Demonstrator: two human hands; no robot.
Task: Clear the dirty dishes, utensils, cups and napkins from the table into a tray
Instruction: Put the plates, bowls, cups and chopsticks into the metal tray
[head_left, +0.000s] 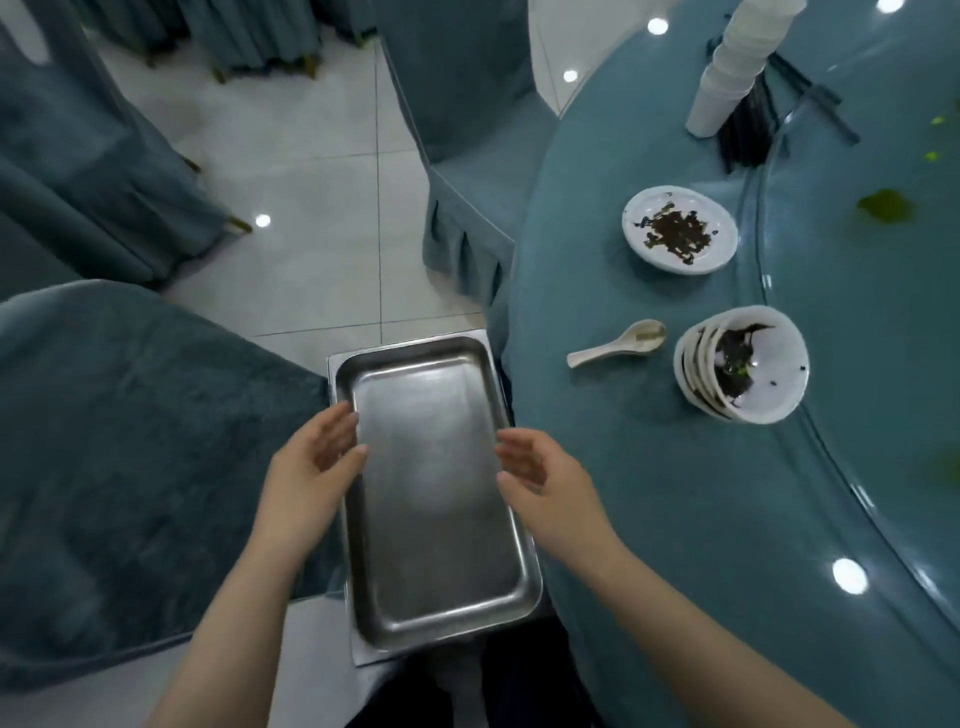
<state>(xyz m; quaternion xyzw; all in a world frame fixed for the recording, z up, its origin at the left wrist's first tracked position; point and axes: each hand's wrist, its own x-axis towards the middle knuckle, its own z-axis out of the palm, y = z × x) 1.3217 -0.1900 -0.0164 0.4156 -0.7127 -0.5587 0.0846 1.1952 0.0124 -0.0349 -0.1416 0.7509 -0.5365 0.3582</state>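
Tray (436, 493) is lying bare between the left hand (317, 457) and right hand (540, 483), both released; stiff, slick steel, probably best gripped by its side rims; dirty bowls (743, 364) are waiting rightward on the desk (649, 493).

- Even, cool indoor light is filling the scene; nothing is looking dim or blown out apart from small hot spots.
- Round ceiling lamps are reflecting as bright white dots on the glossy floor (311, 171) and on the tabletop (649, 499).
- The glass disc (883, 364) on the tabletop is throwing a soft sheen.
- The metal tray (436, 587) is giving off a hazy, pale glare at its middle.
- Shadows are staying faint and soft-edged, showing mostly beneath the bowls (740, 364).
- The wide lens is bending straight lines, curving the chairs and the tabletop's edge toward the frame borders.
- Fine detail is looking slightly smeared, most of all at the corners.
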